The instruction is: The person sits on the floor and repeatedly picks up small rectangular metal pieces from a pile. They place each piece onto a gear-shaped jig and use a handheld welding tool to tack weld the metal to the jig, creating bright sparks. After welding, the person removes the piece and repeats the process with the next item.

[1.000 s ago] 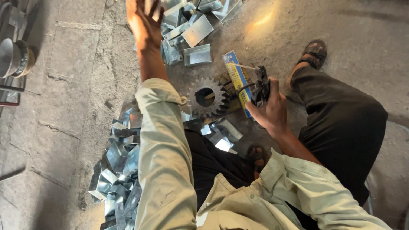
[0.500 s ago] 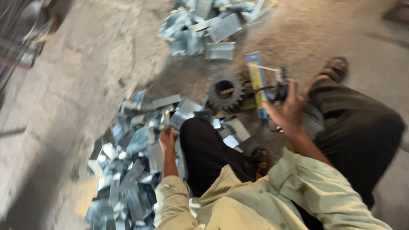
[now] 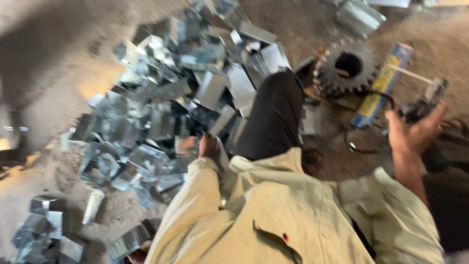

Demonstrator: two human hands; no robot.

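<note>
**Left hand down in the shiny metal pile, right hand up with a dark tool**

Head view: The person sits on the floor (image 3: pixel 58 88) and looks down at their own arms in pale sleeves. The landmark here is the big toothed gear (image 3: pixel 348 66) lying flat on the floor.

The left hand (image 3: pixel 207 145) is far to the left of the gear and lower in the picture. It sits right at the edge of a big pile of bent metal pieces (image 3: pixel 181 98). The hand touches the pile, and a small shiny piece lies just beside it. The fingers are curled down into the pieces, but the picture is blurry, so I cannot tell if they have closed on one.

The right hand (image 3: pixel 413 134) is to the right of the gear and a bit lower. Its fingers are wrapped around a dark tool (image 3: pixel 422 105), holding it tight. A thin rod pokes out from the tool toward the gear.

A long blue and yellow box (image 3: pixel 383 85) lies just right of the gear, between it and the right hand. Its long side runs slanted, from top right to bottom left.

The pile is much closer to the left hand than to the right.
</note>
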